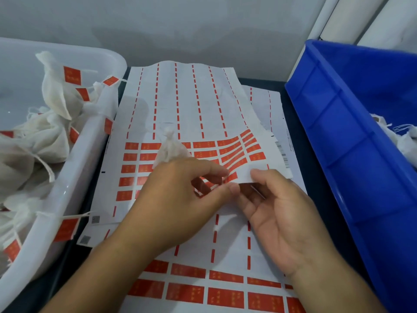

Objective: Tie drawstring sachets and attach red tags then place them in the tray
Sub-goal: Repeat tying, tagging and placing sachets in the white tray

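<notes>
A white label sheet (185, 105) with rows of red tags lies on the dark table in front of me. My left hand (180, 199) holds a small white drawstring sachet (170, 150) against the sheet, while its finger and thumb pinch a red tag (231, 177) at the sheet's curled lower right corner. My right hand (277, 213) pinches that lifted sheet edge, palm turned up. The white tray (74, 177) at the left holds several tied sachets with red tags.
A blue bin (352, 136) stands at the right with untied white sachets (404, 141) in it. A second label sheet (225, 288) lies under my forearms near the table's front. A grey wall rises behind.
</notes>
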The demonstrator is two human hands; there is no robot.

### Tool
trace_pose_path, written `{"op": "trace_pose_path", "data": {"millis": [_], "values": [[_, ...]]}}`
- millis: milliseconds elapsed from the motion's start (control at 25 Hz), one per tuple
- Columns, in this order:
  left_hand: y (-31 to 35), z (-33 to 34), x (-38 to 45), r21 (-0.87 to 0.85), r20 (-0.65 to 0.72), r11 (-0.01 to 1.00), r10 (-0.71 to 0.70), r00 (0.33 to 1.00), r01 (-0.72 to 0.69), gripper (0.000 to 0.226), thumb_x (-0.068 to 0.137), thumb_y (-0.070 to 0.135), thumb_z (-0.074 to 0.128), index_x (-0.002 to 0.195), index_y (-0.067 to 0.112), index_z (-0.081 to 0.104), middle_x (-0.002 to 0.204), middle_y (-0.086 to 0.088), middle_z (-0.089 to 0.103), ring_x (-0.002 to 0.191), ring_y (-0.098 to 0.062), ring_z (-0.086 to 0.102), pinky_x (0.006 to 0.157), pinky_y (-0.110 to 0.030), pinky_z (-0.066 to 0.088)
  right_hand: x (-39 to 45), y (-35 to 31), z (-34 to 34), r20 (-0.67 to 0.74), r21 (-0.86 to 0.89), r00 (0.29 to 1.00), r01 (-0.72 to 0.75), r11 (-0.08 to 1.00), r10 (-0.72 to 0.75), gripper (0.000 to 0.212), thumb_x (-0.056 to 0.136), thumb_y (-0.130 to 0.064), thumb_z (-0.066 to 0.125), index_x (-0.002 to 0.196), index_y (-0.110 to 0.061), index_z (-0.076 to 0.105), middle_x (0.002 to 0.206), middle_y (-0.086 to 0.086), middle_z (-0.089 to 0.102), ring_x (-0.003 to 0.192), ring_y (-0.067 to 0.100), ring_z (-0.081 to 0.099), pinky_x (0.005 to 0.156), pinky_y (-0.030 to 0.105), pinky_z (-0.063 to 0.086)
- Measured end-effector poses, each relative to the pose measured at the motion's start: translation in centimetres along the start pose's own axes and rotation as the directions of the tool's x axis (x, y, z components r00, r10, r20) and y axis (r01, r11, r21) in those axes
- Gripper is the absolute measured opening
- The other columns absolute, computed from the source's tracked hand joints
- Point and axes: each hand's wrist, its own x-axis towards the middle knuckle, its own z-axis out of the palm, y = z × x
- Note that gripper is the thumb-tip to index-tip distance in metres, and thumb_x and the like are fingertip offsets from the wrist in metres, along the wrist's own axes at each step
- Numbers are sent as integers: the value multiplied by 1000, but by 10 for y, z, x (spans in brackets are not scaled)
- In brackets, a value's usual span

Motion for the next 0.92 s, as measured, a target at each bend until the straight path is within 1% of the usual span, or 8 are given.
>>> {"op": "trace_pose_path", "data": {"millis": [80,280,400,520,600,680,840,920], "values": [[1,-2,0,-27,-3,999,-28,1000,28,51,70,74,50,109,49,71,89,39,64,92,19,58,68,-11,55,0,3,1,29,-7,999,14,1000,-14,29,98,-12,64,126,-19,67,114,10,77,106,28,75,79,36,63],[3,-1,-2,-28,-17,998,-54,998,54,15,79,55,72,93,53,66,87,34,65,89,16,60,60,-7,53,1,6,-3,9,-211,996,93,973,-93,27,94,-18,71,119,-27,70,111,3,79,104,24,76,78,33,63],[6,0,-3,-43,-51,998,-45,998,43,16,80,50,76,87,52,63,85,32,65,88,13,62,59,-3,51,0,7,-3,-19,-325,981,176,929,-193,24,88,-27,76,109,-36,73,107,-5,79,98,20,78,76,33,64],[7,0,-3,-56,-70,998,-30,997,26,13,80,52,75,88,51,65,84,32,65,87,13,63,60,-2,49,-2,8,-3,-29,-402,964,230,886,-263,36,74,-40,79,110,-39,72,106,-10,79,96,16,78,75,32,64],[8,-2,-3,-72,-53,997,-25,998,21,18,78,61,68,89,47,71,86,33,67,85,12,64,61,-3,50,-2,8,-3,-14,-409,962,244,880,-273,38,71,-40,80,108,-38,73,106,-10,79,96,15,78,74,31,64],[8,-3,-4,-80,-50,996,-29,998,25,23,77,63,65,88,45,74,85,35,67,85,12,64,63,-3,51,-2,8,-2,-6,-423,962,246,872,-275,41,70,-40,80,110,-36,73,105,-10,79,95,15,78,73,30,63],[7,1,-4,-98,-65,993,-70,995,64,5,83,48,71,83,45,74,81,34,69,85,15,64,64,1,47,-3,10,-1,-8,-470,959,248,847,-285,43,70,-42,80,112,-35,71,103,-13,79,92,12,78,68,25,62],[6,3,-4,-147,-61,983,-116,991,106,8,85,42,72,78,42,75,80,35,68,83,15,64,60,3,44,-4,10,-1,-4,-495,953,260,829,-301,44,70,-45,79,112,-36,70,104,-16,78,91,10,78,68,23,62]]}}
